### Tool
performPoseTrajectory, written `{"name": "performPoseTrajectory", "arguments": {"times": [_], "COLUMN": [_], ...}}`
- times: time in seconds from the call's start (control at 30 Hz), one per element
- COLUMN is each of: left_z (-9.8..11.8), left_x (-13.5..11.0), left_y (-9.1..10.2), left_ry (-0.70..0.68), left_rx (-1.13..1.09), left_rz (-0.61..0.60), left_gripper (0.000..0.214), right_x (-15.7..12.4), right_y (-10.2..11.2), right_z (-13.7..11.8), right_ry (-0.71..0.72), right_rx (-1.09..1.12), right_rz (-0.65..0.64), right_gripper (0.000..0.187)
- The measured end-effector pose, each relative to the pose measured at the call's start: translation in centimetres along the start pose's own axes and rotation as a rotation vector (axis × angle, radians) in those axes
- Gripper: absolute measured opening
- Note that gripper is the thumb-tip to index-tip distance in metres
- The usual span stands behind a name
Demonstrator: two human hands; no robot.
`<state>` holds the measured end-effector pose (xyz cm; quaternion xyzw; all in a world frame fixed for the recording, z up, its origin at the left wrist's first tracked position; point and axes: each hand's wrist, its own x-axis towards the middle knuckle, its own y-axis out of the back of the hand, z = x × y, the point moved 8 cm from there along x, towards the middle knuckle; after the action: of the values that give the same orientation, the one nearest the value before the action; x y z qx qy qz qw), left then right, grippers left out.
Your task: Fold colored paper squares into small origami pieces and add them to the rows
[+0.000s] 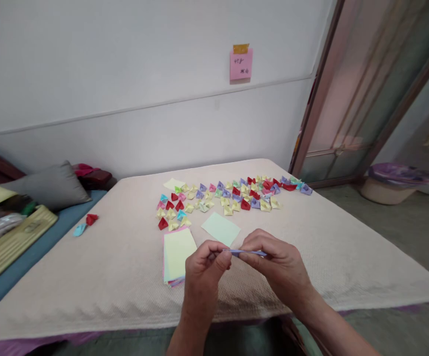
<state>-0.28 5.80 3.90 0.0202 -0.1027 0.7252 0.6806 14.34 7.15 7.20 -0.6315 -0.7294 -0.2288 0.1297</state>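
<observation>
My left hand [203, 274] and my right hand [274, 264] are both pinched on one thin folded lilac paper strip [244, 252], held edge-on just above the near part of the table. Right beside my left hand lies a stack of coloured paper squares [177, 254] with a pale yellow sheet on top. A single pale green sheet [221, 228] lies flat just beyond my hands. Farther back, several small folded paper pieces [229, 195] in red, yellow, purple, blue and pink are spread in a band across the table.
The table is covered by a cream textured cloth [107, 257]. On a blue bench at the left are a grey cushion [51, 188], a yellow tray [10, 242] and two stray folded pieces [86, 223]. A pink note [240, 63] is stuck on the wall; a glass door [366, 89] stands at the right.
</observation>
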Motion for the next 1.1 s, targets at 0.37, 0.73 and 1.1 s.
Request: {"name": "performPoseTrajectory", "arguments": {"times": [0.37,0.73,1.1], "left_z": [0.1,0.1,0.1], "left_x": [0.0,-0.1,0.1], "left_y": [-0.1,-0.8,1.0], "left_ry": [-0.001,-0.015,-0.038], "left_rx": [-0.010,0.102,0.136], "left_rz": [0.032,-0.054,0.107], "left_gripper": [0.015,0.016,0.017], "right_x": [0.2,0.0,0.3], "right_y": [-0.3,-0.8,-0.2], "right_z": [0.5,1.2,1.6], "right_ry": [-0.081,-0.184,-0.175], "right_rx": [0.111,0.169,0.135], "right_rz": [-0.006,-0.007,-0.024], "right_gripper": [0.017,0.018,0.019]}}
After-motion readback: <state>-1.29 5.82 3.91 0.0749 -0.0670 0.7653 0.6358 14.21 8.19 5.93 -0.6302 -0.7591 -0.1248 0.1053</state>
